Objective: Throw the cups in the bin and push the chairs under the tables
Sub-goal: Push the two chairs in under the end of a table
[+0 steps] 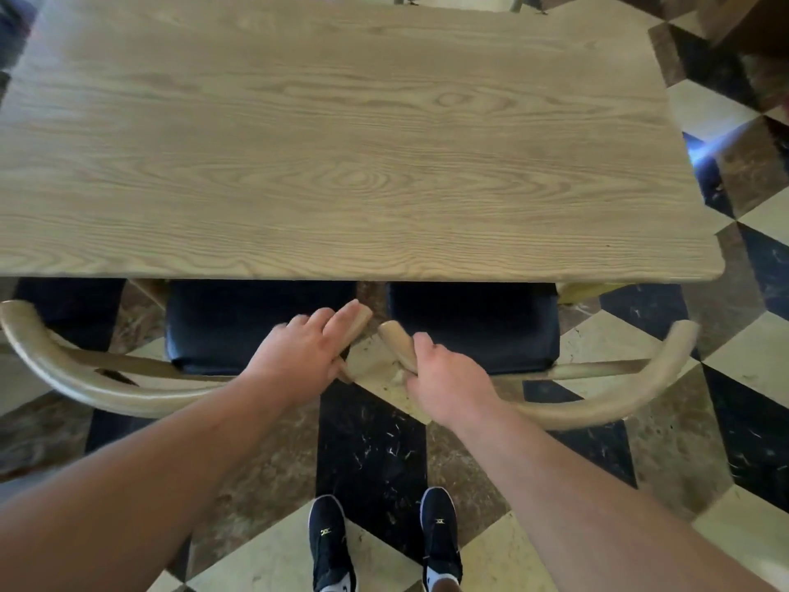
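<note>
Two pale wooden chairs with curved backrests and black seat cushions stand side by side at the near edge of a light wood table (341, 143). The left chair (106, 390) and the right chair (619, 403) have their seats partly beneath the tabletop. My left hand (299, 356) grips the right arm end of the left chair. My right hand (448, 378) grips the left arm end of the right chair. No cups are in view.
The floor is a checkered pattern of black, cream and brown marble tiles (371, 455). My two black shoes (333, 544) stand just behind the chairs. Chair legs of another chair (518, 2) show beyond the table's far edge.
</note>
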{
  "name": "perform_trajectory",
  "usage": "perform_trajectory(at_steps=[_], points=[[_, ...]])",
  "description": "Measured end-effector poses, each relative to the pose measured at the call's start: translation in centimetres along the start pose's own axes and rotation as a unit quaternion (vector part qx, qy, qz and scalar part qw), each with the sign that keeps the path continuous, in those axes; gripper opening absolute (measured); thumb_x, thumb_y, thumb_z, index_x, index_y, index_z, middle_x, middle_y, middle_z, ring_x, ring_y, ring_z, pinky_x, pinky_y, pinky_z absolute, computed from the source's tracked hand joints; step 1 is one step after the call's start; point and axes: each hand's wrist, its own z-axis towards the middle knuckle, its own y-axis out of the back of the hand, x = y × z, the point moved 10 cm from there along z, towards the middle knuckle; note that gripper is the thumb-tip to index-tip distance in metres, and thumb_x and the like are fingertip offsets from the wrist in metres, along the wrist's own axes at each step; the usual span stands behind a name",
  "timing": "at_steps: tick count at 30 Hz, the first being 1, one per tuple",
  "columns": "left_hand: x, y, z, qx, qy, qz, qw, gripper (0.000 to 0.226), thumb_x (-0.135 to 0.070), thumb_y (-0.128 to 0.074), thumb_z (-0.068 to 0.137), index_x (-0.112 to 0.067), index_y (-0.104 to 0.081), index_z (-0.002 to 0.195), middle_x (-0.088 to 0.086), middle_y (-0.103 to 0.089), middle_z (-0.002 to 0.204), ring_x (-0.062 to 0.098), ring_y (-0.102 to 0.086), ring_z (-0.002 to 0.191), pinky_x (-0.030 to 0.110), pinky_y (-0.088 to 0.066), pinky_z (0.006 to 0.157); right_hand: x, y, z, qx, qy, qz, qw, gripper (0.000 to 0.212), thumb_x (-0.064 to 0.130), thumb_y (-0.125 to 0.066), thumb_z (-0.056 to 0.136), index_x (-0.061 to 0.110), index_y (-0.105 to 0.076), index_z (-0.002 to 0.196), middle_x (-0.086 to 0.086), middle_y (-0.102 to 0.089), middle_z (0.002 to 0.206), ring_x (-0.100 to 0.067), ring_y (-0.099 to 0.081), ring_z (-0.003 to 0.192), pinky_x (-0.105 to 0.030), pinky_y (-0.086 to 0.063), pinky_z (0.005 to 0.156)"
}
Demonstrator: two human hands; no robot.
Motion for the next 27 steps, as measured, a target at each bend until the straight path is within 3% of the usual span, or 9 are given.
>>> perform_trajectory(at_steps=[2,5,10,14,19,24,27], points=[[1.4,-0.9,0.3,0.026,0.054,-0.048,0.997,0.075,-0.042,-0.057,0.102,-0.032,-0.014,0.163,0.000,-0.064,0.124,0.026,-0.064,0.093,0.042,-0.051,0.068,0.1,-0.2,0.8,-0.027,0.009,-0.016,0.999,0.039,0.053,-0.051,0.107,0.018,-0.042,0.123,-0.003,-0.063,0.094,-0.034,-0.068,0.078,-0.044,-0.049,0.062],[1.9,-1.0,1.2,0.033,0.086,-0.080,0.993,0.047,-0.043,-0.061,0.099,-0.027,-0.039,0.138,-0.005,-0.058,0.093,0.018,-0.056,0.073,0.036,-0.042,0.055,-0.2,-0.3,1.1,-0.049,0.014,-0.027,0.998,0.042,0.057,-0.050,0.106,0.018,-0.043,0.121,0.002,-0.059,0.083,-0.030,-0.064,0.067,-0.042,-0.043,0.056],[1.0,-0.8,1.4,0.039,0.101,-0.081,0.991,0.032,-0.044,-0.059,0.101,-0.025,-0.038,0.114,-0.004,-0.059,0.077,0.018,-0.056,0.065,0.035,-0.042,0.050,-0.5,-0.4,1.1,-0.037,0.004,-0.020,0.999,0.041,0.058,-0.048,0.106,0.020,-0.042,0.120,0.004,-0.059,0.080,-0.028,-0.065,0.066,-0.043,-0.050,0.056],[0.3,-1.2,1.8,0.051,0.095,-0.079,0.991,0.033,-0.036,-0.060,0.099,-0.025,-0.036,0.117,-0.002,-0.058,0.079,0.019,-0.056,0.066,0.037,-0.044,0.051,-0.6,-0.6,1.1,-0.029,0.002,-0.026,0.999,0.038,0.056,-0.049,0.106,0.020,-0.041,0.118,0.004,-0.059,0.080,-0.029,-0.065,0.067,-0.044,-0.051,0.058],[1.9,-0.8,0.4,0.086,0.102,-0.091,0.987,0.034,-0.034,-0.059,0.099,-0.025,-0.037,0.123,-0.003,-0.059,0.085,0.018,-0.059,0.072,0.037,-0.047,0.054,-0.4,-0.1,0.9,-0.043,-0.002,-0.032,0.999,0.038,0.056,-0.048,0.107,0.020,-0.042,0.119,0.006,-0.056,0.078,-0.025,-0.059,0.063,-0.041,-0.042,0.055],[1.3,-2.5,-1.3,0.112,0.080,-0.074,0.988,0.037,-0.035,-0.061,0.098,-0.028,-0.037,0.125,-0.005,-0.061,0.083,0.016,-0.062,0.070,0.040,-0.060,0.060,-0.5,-0.2,0.9,-0.043,-0.001,-0.033,0.999,0.036,0.056,-0.050,0.106,0.022,-0.041,0.115,0.007,-0.055,0.076,-0.022,-0.060,0.062,-0.039,-0.043,0.053],[1.2,-2.4,-1.1,0.111,0.076,-0.080,0.988,0.031,-0.033,-0.059,0.097,-0.028,-0.037,0.118,-0.005,-0.062,0.081,0.016,-0.062,0.069,0.038,-0.055,0.056,-0.4,-0.2,0.9,-0.044,-0.001,-0.034,0.998,0.038,0.056,-0.050,0.106,0.022,-0.041,0.118,0.007,-0.055,0.077,-0.022,-0.059,0.062,-0.039,-0.046,0.055]])
